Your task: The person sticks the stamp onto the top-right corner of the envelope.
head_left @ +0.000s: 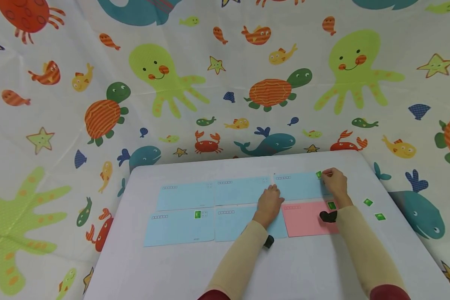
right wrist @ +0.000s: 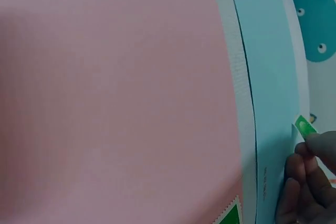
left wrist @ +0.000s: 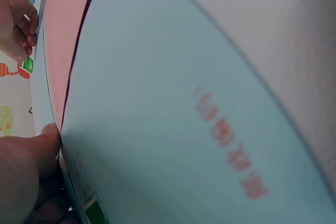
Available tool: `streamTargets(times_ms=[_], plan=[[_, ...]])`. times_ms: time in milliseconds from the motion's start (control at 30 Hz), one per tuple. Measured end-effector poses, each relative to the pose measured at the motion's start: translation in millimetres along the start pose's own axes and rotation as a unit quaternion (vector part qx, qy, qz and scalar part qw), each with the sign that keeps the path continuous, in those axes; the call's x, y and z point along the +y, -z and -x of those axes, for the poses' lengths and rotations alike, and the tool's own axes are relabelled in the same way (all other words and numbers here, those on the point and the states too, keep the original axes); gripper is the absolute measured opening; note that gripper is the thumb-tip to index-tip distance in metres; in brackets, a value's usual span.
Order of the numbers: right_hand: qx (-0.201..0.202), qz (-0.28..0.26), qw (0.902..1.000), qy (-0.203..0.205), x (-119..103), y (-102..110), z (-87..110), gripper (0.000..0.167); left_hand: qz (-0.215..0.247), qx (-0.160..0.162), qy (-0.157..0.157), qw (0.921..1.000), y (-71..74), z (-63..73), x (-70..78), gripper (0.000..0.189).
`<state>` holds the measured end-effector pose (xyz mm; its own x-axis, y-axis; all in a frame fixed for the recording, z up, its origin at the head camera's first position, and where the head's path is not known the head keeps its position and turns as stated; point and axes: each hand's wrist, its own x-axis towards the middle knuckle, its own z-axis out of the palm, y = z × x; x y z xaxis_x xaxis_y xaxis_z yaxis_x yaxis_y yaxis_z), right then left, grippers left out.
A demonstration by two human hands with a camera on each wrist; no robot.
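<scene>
My right hand (head_left: 335,183) pinches a small green stamp (head_left: 319,175) between thumb and fingertips. It holds the stamp at the upper right corner of the far right blue envelope (head_left: 300,188); in the right wrist view this stamp (right wrist: 305,126) is tilted up. My left hand (head_left: 268,205) rests with extended fingers where the far right envelope, the pink envelope (head_left: 303,221) and the near middle blue envelope (head_left: 228,227) meet. Another green stamp (head_left: 331,205) lies on the pink envelope's upper right corner. Beside my left hand, a stamp (left wrist: 95,211) shows on the near middle envelope.
Two loose green stamps (head_left: 368,202) lie on the white table (head_left: 165,271) at the right. More blue envelopes (head_left: 183,199) lie in rows at the left; the near left one bears a green stamp (head_left: 197,214). A sea-animal print curtain (head_left: 217,91) hangs behind the table.
</scene>
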<state>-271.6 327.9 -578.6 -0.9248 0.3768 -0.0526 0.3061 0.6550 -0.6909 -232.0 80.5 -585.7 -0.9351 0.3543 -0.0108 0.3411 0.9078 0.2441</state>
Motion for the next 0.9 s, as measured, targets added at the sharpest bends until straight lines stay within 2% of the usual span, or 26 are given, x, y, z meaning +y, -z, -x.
streamTargets(times_ms=[300,567,800,900], plan=[[-0.025,0.041,0.9985,0.025,-2.1,-3.1,-0.3,0.027,0.002,0.002,0.001,1.0000,0.4,0.9,-1.1,0.044],[-0.041,0.063,0.9970,0.020,-5.1,-5.4,-0.7,0.031,0.006,0.008,0.001,0.9999,0.7,0.2,-1.3,0.044],[-0.045,0.076,0.9956,0.031,-4.5,-6.2,-2.1,0.033,0.010,0.008,0.000,0.9999,2.3,1.6,-1.1,0.044],[-0.047,0.082,0.9950,0.032,-4.7,-6.5,-2.4,0.033,0.012,0.017,-0.006,0.9998,-1.6,0.4,-3.4,0.043]])
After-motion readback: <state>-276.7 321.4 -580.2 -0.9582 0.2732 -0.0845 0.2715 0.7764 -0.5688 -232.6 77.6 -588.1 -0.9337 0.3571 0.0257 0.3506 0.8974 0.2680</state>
